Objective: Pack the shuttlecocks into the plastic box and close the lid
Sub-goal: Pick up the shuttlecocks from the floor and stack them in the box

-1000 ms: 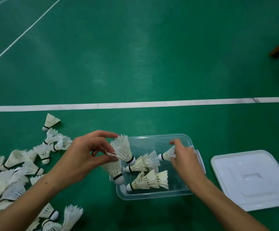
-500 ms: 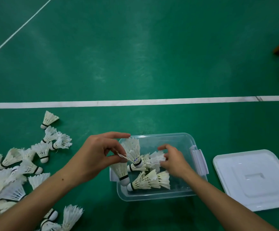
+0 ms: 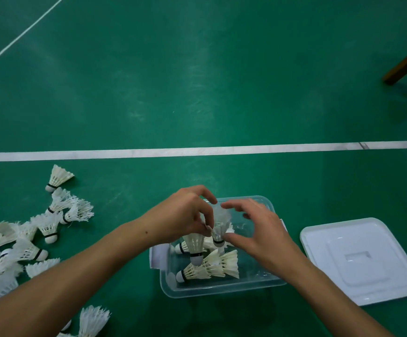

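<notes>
Loose shuttlecocks (image 3: 27, 242) lie scattered on the green floor at far left, well apart from the box. The left hand (image 3: 183, 215) pinches a held shuttlecock (image 3: 219, 227) by its feathers, cork down, over the clear plastic box (image 3: 221, 289); the right hand (image 3: 258, 229) is half open, thumb just beside the cork. Best to nest it into those already inside, sparing feathers. The lid (image 3: 360, 261) waits at right.

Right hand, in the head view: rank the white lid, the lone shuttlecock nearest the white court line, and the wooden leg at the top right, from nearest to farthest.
From the right hand:
1. white lid, on the floor just to its right.
2. lone shuttlecock, far left, beyond the plastic box.
3. wooden leg, top right corner.
</notes>
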`<state>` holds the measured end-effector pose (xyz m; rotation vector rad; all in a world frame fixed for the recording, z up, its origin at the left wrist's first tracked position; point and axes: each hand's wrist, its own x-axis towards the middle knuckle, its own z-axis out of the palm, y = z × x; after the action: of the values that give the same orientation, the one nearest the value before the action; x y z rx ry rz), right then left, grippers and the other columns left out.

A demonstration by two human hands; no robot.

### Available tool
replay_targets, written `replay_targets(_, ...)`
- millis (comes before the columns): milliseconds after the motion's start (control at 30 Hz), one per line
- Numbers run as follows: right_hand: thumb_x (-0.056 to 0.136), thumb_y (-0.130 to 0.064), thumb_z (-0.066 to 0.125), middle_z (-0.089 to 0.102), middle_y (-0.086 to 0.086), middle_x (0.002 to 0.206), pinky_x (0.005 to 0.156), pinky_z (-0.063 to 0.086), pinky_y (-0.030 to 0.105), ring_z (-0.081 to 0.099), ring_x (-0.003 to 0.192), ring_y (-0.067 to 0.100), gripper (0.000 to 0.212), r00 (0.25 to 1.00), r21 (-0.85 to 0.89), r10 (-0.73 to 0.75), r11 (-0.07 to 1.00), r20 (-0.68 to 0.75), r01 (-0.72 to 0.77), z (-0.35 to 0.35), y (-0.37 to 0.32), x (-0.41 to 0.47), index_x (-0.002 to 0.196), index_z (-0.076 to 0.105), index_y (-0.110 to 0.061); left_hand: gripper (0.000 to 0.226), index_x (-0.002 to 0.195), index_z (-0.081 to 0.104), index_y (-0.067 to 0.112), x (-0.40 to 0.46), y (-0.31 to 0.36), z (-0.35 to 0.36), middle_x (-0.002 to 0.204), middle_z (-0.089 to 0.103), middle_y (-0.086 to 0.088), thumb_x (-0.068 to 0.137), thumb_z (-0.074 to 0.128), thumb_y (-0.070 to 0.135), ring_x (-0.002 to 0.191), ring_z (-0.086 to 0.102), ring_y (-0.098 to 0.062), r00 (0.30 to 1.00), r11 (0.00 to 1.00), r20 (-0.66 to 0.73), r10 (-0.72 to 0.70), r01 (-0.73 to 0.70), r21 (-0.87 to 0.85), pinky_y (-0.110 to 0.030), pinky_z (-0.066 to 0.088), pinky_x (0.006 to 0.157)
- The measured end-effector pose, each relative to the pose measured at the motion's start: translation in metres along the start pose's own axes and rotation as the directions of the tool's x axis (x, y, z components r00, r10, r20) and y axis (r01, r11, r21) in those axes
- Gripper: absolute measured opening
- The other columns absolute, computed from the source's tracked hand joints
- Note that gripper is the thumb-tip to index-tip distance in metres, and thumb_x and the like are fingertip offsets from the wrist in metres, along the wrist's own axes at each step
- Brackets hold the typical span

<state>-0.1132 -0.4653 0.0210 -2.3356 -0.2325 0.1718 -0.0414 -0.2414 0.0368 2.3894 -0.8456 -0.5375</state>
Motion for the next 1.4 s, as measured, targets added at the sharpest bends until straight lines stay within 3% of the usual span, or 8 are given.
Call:
replay_targets(100,0.084,-0.035,0.086,0.053,-0.019,0.138,0.102,0.042,0.025,0.042,0.128,0.009,0.031,0.990,-0.231,-0.131,0.966,-0.042,0.118,0.003,0.007,0.002,0.112,0.073,-0.036,0.009,0.090,0.081,0.025,0.007,-0.001,0.003,0.138,0.056,0.007,0.083,0.087,0.025,0.081,0.072,-0.005,0.999,0.999,0.015,0.030,-0.030,-0.033,-0.024,0.055,0.081)
replay_targets(233,0.082,-0.038,0.086,0.063,-0.017,0.116,0.088,0.050,0.031,0.048,0.114,0.015,0.017,0.981,-0.303,-0.180,0.941,-0.074,0.150,0.005,0.018,-0.001,0.092,0.076,-0.028,0.028,0.106,0.077,0.028,0.014,-0.005,0.005,0.131,0.058,0.009,0.081,0.089,0.026,0.077,0.071,-0.003,0.997,0.992,-0.047,0.055,-0.060,-0.110,-0.019,0.054,0.075)
replay_targets(333,0.084,-0.033,0.085,0.066,-0.021,0.095,0.080,0.051,0.032,0.046,0.101,0.010,0.017,0.978,-0.249,-0.048,0.968,-0.202,-0.004,-0.002,0.029,-0.010,0.094,0.073,-0.028,0.064,0.133,0.061,0.033,0.012,-0.008,0.012,0.129,0.061,0.013,0.077,0.092,0.023,0.076,0.072,-0.002,0.997,0.984,-0.077,0.003,-0.017,-0.175,-0.018,0.057,0.075)
replay_targets(533,0.088,-0.036,0.082,0.065,-0.020,0.095,0.066,0.043,0.030,0.051,0.100,0.010,0.038,0.910,-0.234,0.186,0.929,-0.370,-0.286,0.003,0.039,-0.022,0.119,0.059,-0.039,0.062,0.141,0.055,0.037,0.022,-0.018,0.041,0.101,0.079,0.012,0.088,0.083,0.023,0.083,0.070,0.004,0.995,0.991,0.080,-0.056,0.065,-0.114,-0.013,0.054,0.081)
replay_targets(833,0.078,-0.034,0.091,0.071,-0.018,0.087,0.072,0.051,0.038,0.058,0.095,0.019,0.050,0.847,-0.328,0.191,0.861,-0.497,-0.387,0.017,0.028,-0.024,0.120,0.064,-0.034,0.079,0.150,0.046,0.036,0.067,-0.018,0.091,0.112,0.073,-0.006,0.084,0.085,0.018,0.088,0.073,-0.018,0.971,0.985,0.182,-0.154,0.135,0.112,-0.044,0.060,0.090)
replay_targets(1000,0.073,-0.034,0.094,0.073,-0.017,0.083,0.075,0.047,0.038,0.056,0.093,0.020,0.048,0.843,-0.393,0.166,0.827,-0.512,-0.402,0.018,0.033,-0.025,0.112,0.066,-0.033,0.066,0.141,0.059,0.034,0.078,-0.018,0.094,0.116,0.073,-0.004,0.082,0.087,0.027,0.096,0.071,-0.020,0.959,0.978,0.238,-0.155,0.114,0.177,-0.033,0.051,0.081)
replay_targets(1133,0.068,-0.034,0.098,0.073,-0.013,0.078,0.063,0.048,0.035,0.061,0.079,0.020,0.052,0.855,-0.444,0.124,0.812,-0.503,-0.379,0.020,0.036,-0.022,0.110,0.068,-0.031,0.057,0.135,0.062,0.031,0.077,-0.018,0.094,0.095,0.074,0.003,0.084,0.086,0.026,0.082,0.074,-0.014,0.960,0.978,0.222,-0.168,0.134,0.162,-0.037,0.060,0.086)
replay_targets(1400,0.091,-0.038,0.080,0.076,-0.005,0.087,0.061,0.054,0.036,0.068,0.080,0.021,0.039,0.924,-0.471,0.196,0.814,-0.328,-0.340,0.037,0.031,-0.009,0.122,0.059,-0.029,0.055,0.137,0.061,0.030,0.054,-0.017,0.072,0.096,0.078,0.002,0.087,0.083,0.026,0.079,0.067,-0.010,0.977,0.981,0.178,-0.116,0.085,0.175,-0.039,0.060,0.089)
